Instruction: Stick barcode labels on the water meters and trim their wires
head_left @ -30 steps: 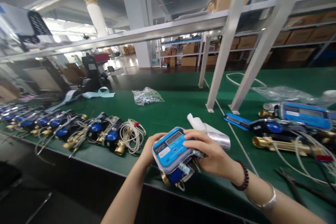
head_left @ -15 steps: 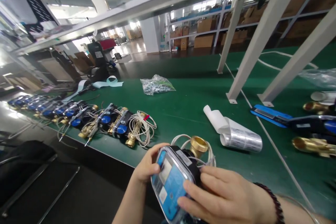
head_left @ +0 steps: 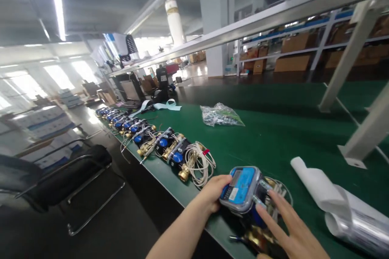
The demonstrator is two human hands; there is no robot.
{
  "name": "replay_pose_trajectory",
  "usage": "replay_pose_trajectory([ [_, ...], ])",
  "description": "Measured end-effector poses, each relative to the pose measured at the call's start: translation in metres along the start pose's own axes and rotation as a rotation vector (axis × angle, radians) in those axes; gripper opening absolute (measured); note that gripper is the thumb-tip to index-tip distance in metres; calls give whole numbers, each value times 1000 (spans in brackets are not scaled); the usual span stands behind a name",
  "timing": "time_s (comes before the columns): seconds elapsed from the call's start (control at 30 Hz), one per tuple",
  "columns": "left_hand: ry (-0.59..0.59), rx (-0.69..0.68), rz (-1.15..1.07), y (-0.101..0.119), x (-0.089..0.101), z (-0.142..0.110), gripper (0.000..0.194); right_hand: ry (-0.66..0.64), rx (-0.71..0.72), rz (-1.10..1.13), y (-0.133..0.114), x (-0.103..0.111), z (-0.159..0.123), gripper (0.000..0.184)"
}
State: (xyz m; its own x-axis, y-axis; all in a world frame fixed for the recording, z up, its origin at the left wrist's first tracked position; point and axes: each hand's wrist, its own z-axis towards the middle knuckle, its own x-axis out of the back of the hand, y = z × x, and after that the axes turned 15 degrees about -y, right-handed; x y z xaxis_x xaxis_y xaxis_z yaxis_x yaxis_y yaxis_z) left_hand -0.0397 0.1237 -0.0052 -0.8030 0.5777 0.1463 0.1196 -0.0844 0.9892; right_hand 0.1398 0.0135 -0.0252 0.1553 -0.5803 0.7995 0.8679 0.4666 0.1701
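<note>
A meter with a blue face and a clear cover (head_left: 242, 188) rests at the bench's near edge, its face tilted up. My left hand (head_left: 212, 192) grips its left side, thumb on the cover's rim. At its right side, my right hand (head_left: 293, 226) has two fingers stretched out and spread, their tips touching two small pale strips there. I cannot tell whether these strips are stickers. Below the meter's body shows a brass fitting (head_left: 258, 239), partly hidden by my right hand. A coiled pale cable (head_left: 285, 189) lies behind the meter.
A row of similar meters (head_left: 178, 157) with coiled cables runs along the bench edge to the left. A label roll (head_left: 358, 220) lies at right, and a clear plastic bag (head_left: 220, 115) further back. Shelf posts (head_left: 349, 60) rise at right; a black chair (head_left: 82, 174) stands at left.
The view has swung left. The meter has been turned and lowered toward the bench, its face now more upward. My right hand has shifted from its face edge to its side, fingers spread.
</note>
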Motion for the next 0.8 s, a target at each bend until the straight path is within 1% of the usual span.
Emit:
replay_pose_trajectory([
  [0.03, 41, -18, 109, 5, -1, 3, 48, -17, -19, -22, 2, -11, 1, 74],
  [0.1, 106, -86, 329, 19, 0, 1, 39, -45, -64, -47, 8, -31, 6, 78],
  [0.13, 129, -127, 433, 28, 5, -2, 35, -66, -99, -46, 12, -41, 9, 79],
  [0.17, 149, -165, 532, 38, 14, -6, 32, -87, -143, -37, 17, -50, 14, 78],
  [0.2, 181, -191, 625, 47, 27, -9, 30, -103, -196, -21, 23, -58, 21, 75],
  [0.23, 232, -197, 710, 56, 45, -10, 30, -116, -249, 2, 30, -67, 29, 73],
  [0.27, 305, -180, 788, 63, 67, -10, 32, -129, -291, 26, 39, -74, 39, 71],
  [0.3, 396, -139, 857, 69, 92, -7, 36, -138, -323, 49, 47, -81, 51, 71],
  [0.33, 489, -73, 911, 72, 119, -4, 42, -145, -350, 70, 55, -87, 63, 71],
  [0.37, 556, 7, 952, 72, 146, 0, 46, -155, -370, 89, 63, -92, 76, 72],
  [0.4, 583, 86, 987, 69, 170, 4, 50, -166, -378, 106, 69, -97, 89, 73],
  [0.43, 574, 157, 1015, 65, 192, 6, 55, -178, -384, 123, 73, -101, 102, 73],
  [0.47, 554, 213, 1041, 59, 209, 6, 59, -192, -385, 142, 75, -105, 114, 73],
  [0.5, 526, 253, 1064, 52, 222, 5, 63, -208, -380, 165, 77, -110, 127, 73],
  [0.53, 500, 278, 1085, 46, 231, 2, 65, -224, -370, 188, 77, -114, 139, 73],
  [0.6, 472, 302, 1119, 38, 240, -10, 67, -259, -358, 233, 77, -125, 162, 74],
  [0.67, 456, 305, 1137, 37, 240, -24, 68, -305, -345, 277, 76, -139, 186, 76],
  [0.73, 463, 292, 1150, 39, 231, -36, 64, -333, -318, 324, 74, -151, 210, 77],
  [0.8, 482, 260, 1167, 40, 209, -42, 56, -338, -295, 378, 68, -162, 234, 78],
])
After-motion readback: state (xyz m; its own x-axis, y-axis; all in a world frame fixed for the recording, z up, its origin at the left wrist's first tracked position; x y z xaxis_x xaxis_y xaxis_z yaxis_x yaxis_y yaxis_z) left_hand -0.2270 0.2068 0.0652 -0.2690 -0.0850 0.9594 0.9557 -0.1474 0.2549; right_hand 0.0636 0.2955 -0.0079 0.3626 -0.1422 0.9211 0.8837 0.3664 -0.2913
